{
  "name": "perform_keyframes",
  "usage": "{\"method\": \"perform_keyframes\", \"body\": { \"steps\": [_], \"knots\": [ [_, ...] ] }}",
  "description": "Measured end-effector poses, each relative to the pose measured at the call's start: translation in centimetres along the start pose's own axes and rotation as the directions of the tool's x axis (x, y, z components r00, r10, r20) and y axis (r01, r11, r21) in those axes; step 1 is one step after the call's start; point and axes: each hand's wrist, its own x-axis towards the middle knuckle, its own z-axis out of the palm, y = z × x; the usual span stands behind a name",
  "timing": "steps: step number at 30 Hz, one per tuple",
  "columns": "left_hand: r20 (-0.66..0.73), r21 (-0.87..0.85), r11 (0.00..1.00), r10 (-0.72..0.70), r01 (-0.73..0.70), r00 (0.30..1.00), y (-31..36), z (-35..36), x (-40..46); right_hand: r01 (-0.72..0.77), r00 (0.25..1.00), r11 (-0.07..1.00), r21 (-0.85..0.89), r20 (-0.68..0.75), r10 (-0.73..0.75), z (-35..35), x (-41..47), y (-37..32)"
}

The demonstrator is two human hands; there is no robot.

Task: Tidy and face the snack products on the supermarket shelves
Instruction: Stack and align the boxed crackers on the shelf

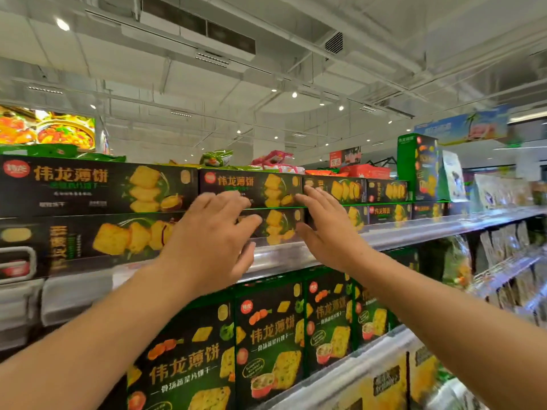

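- Both hands reach up to the top shelf (414, 229) — left hand (207, 241) and right hand (328, 229), fingers straight, press on two stacked black cracker boxes (254, 186).
- Upright cracker boxes (266, 335) fill the shelf below.

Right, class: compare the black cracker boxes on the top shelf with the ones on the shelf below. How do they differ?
1. The top-shelf boxes lie on their sides, stacked two high; the lower-shelf boxes stand upright.
2. Both hands, left and right, reach the top-shelf boxes; nothing touches the lower-shelf boxes.
Shared: dark packaging, gold lettering, yellow cracker pictures.
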Motion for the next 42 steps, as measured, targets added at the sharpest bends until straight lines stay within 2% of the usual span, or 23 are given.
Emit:
{"method": "perform_keyframes", "body": {
  "steps": [3,5,9,13,17,21,26,28,30,34,39,42],
  "knots": [
    [0.114,-0.065,0.998,0.002,0.006,0.993,3.8,2.5,0.5,-0.094,0.991,0.995,-0.019,0.094,0.096,-0.4,-3.7,5.8],
    [0.158,-0.029,0.999,-0.013,0.018,0.987,5.5,4.2,0.6,-0.142,0.978,0.989,-0.044,0.145,0.147,-0.7,-5.4,9.9],
    [0.133,0.042,0.989,-0.144,0.14,0.981,7.6,6.0,1.3,-0.195,0.955,0.978,-0.067,0.213,0.206,-0.8,-6.6,17.4],
    [0.076,0.061,0.968,-0.248,0.244,0.966,10.1,6.8,3.9,-0.064,0.979,0.996,-0.066,0.191,0.076,0.4,-7.3,22.1],
    [0.027,0.023,0.979,-0.204,0.203,0.979,14.6,8.6,8.5,0.028,0.988,0.999,-0.045,0.152,-0.021,1.8,-8.5,23.7],
    [0.053,-0.054,0.988,-0.139,0.142,0.989,19.9,11.1,14.3,0.064,0.987,0.998,0.001,0.15,-0.064,2.1,-9.0,24.3],
    [0.056,-0.139,0.979,-0.141,0.147,0.989,24.8,14.3,19.8,0.15,0.973,0.982,0.114,0.16,-0.167,0.7,-9.7,27.0],
    [0.043,-0.142,0.984,-0.099,0.104,0.994,26.3,15.9,21.3,0.105,0.987,0.987,0.123,0.109,-0.119,-0.4,-10.0,30.1],
    [0.037,-0.135,0.99,-0.044,0.048,0.998,27.7,17.4,23.1,-0.001,0.998,0.995,0.101,0.061,-0.005,-1.4,-10.1,33.8],
    [0.056,-0.094,0.995,0.023,-0.018,0.998,29.9,20.5,26.7,-0.153,0.987,0.988,-0.01,0.042,0.153,-2.1,-9.5,40.5],
    [0.001,-0.04,0.999,0.002,-0.002,1.0,31.6,22.9,29.7,-0.184,0.982,0.98,-0.073,0.021,0.186,-1.3,-8.5,44.9],
    [-0.02,-0.048,0.998,-0.031,0.03,0.999,32.3,23.7,30.7,-0.149,0.989,0.988,-0.028,-0.011,0.149,-0.4,-8.8,46.0]
  ]
}}
